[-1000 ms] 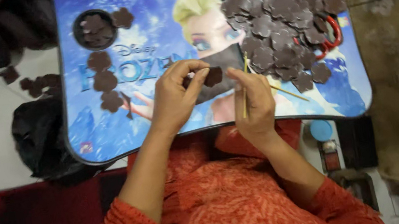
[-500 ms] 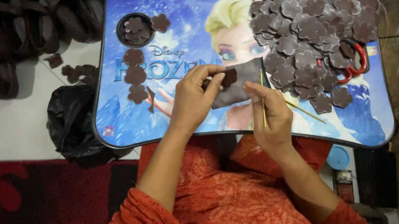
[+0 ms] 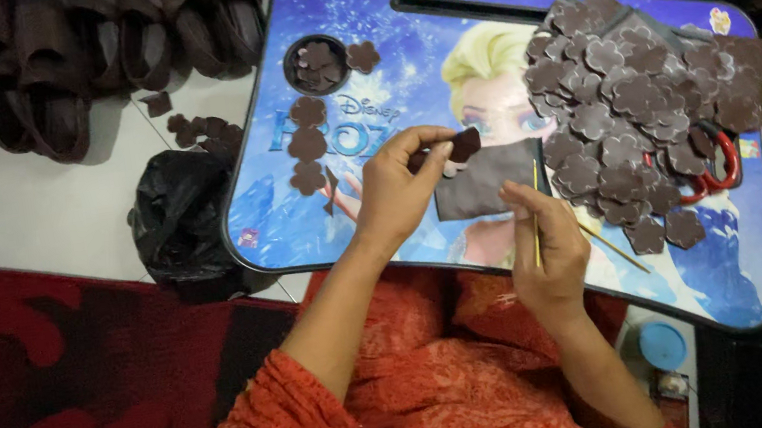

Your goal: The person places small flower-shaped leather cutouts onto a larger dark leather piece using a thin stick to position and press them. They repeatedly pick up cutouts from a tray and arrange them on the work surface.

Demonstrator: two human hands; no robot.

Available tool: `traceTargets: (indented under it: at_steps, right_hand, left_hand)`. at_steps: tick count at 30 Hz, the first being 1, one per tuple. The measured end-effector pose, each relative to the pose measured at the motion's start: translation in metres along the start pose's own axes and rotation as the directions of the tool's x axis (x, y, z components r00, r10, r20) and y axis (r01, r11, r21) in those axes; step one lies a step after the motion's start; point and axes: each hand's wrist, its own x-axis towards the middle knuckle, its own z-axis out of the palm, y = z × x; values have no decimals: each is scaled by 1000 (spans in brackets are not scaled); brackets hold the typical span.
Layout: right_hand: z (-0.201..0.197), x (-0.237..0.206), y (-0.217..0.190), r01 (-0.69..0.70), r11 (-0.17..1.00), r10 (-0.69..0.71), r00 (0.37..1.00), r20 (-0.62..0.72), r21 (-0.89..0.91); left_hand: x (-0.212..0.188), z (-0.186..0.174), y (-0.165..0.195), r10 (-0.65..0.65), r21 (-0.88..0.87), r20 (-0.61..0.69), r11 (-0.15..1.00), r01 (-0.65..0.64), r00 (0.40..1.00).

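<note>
While the left hand (image 3: 395, 192) pinches a brown flower cutout (image 3: 463, 144), the right hand (image 3: 547, 246) grips a thin stick (image 3: 535, 213) (upright) over the lap desk (image 3: 377, 38).

Blue printed lap tray (image 3: 354, 11) carries most of it: big heap of brown flower-shaped cutouts (image 3: 631, 102) top right, partly over red-handled scissors (image 3: 723, 164). Dark rectangular sheet (image 3: 480, 181) at centre. 3 cutouts in a column (image 3: 308, 145) on left, more in round cup recess (image 3: 317, 63). Thin stick (image 3: 616, 247) w/ lower edge.
</note>
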Motion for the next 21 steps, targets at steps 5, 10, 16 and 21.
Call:
traceTargets:
  at_steps: [5, 10, 16, 21]
  right_hand:
    - [10, 9, -9, 33, 999, -33, 999, 17, -43]
    - [21, 11, -11, 54, 995, -52, 998, 21, -88]
    - [34, 13, -10, -99, 987, 99, 995, -2, -129]
    - [47, 20, -16, 21, 974, -68, 977, -203, -226]
  left_hand:
    - [51, -70, 20, -35, 239, -185, 968, 79, 982]
    - [94, -124, 19, -51, 317, -282, 937, 143, 958]
    - [97, -158, -3, 169, 521, -277, 854, 0, 946]
    - [76, -177, -24, 103, 627, -206, 778, 51, 973]
